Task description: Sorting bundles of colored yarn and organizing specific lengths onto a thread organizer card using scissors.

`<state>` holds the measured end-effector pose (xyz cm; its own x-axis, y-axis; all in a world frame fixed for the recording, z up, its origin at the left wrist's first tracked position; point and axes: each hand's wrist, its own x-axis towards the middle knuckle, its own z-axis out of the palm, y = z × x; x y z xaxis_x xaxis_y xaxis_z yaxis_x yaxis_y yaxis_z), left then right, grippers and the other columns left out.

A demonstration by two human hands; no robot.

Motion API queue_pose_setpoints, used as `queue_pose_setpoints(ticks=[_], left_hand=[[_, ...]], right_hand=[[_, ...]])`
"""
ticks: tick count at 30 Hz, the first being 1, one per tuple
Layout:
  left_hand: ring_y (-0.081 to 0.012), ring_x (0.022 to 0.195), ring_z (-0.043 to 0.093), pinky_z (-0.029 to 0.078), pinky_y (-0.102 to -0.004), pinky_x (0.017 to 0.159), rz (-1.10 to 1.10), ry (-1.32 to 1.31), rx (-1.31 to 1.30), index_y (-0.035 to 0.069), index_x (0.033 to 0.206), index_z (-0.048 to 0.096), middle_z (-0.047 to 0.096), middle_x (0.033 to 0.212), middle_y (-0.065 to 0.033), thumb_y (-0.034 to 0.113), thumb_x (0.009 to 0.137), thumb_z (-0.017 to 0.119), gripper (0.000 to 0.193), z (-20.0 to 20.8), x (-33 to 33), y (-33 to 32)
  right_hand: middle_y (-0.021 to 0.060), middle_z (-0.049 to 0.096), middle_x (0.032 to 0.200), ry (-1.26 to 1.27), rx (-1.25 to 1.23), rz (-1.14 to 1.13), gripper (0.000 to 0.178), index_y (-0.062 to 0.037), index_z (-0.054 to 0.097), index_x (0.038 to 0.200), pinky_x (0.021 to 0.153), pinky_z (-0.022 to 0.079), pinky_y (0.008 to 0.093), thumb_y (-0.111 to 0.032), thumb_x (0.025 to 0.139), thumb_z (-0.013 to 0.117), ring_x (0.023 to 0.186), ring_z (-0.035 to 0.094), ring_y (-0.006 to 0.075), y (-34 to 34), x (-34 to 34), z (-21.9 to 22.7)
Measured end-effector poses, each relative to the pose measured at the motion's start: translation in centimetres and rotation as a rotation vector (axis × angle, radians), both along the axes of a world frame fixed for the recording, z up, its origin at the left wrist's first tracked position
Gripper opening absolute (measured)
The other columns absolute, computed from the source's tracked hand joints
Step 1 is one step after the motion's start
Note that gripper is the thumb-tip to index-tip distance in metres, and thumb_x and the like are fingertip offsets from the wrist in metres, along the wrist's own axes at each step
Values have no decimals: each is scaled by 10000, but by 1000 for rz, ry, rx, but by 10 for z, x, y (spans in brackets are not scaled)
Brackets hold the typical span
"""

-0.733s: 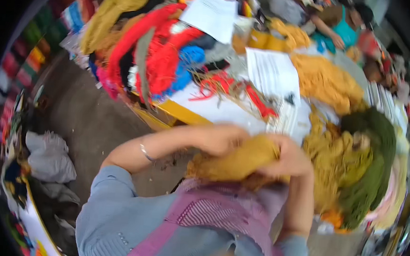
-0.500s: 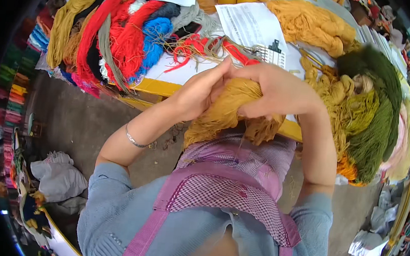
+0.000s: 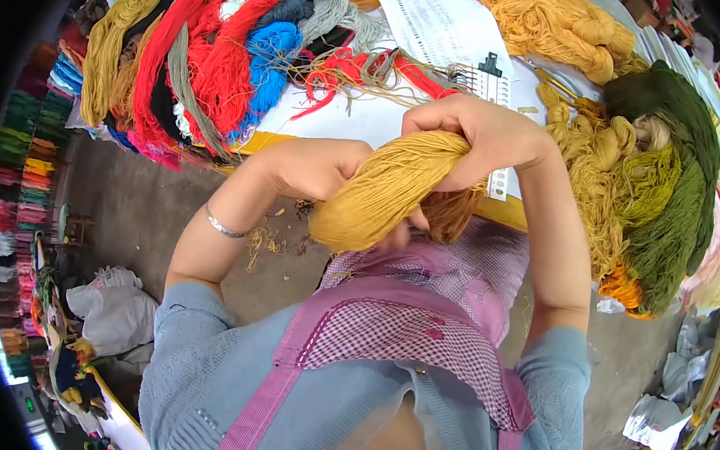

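A mustard-yellow yarn hank [image 3: 393, 185] hangs slantwise in front of my apron, its strands drawn smooth and side by side. Its upper end is gripped by my right hand [image 3: 493, 142], thumb on the near side and fingers curled over. My left hand [image 3: 318, 167] is around the hank's left side; most of its fingers are hidden behind the strands, and some fingertips show below. Behind the hank, a brown yarn bundle [image 3: 452, 214] hangs against the table's yellow edge, partly covered.
On the table [image 3: 368, 124] lie red skeins [image 3: 224, 75], blue yarn [image 3: 272, 57], orange-yellow yarn [image 3: 553, 29], dark green yarn [image 3: 666, 198] and a printed sheet [image 3: 443, 28]. A black binder clip [image 3: 490, 63] sits by a white perforated card [image 3: 493, 87]. A white sack [image 3: 112, 315] rests on the floor.
The mustard hank has gone from loose and bunched to stretched smooth and slanting. My left hand has moved left and down, apart from my right, which has shifted slightly right.
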<state>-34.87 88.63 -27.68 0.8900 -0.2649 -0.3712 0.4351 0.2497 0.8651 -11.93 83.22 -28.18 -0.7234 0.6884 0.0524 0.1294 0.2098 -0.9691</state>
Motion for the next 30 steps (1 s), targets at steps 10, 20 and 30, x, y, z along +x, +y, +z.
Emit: queue_pose_setpoints(ticks=[10,20,30], left_hand=[[-117,915,622,509,-282,801,806,-344,457,1,1259,520,641,1060,-61,144,789,758,547,-18,20,-15],[-133,567,620,520,-269,615,766,-177,469,-43,1133,598,659,804,-50,51,802,648,347,29,-13,11],[-160,431,567,453,-258,381,-141,174,-117,-19,1230,554,657,731,-212,520,992,427,602,-42,-3,10]], right_hand=[[2,606,753,-165,-71,-301,258,-9,587,919,547,449,224,-74,696,699,611,560,55,4,3,29],[30,693,929,-314,74,-328,463,-3,623,1119,761,495,244,-169,724,800,817,607,79,-9,13,13],[62,648,722,312,-195,-350,264,39,619,1026,511,531,273,-51,789,694,503,592,111,-16,2,30]])
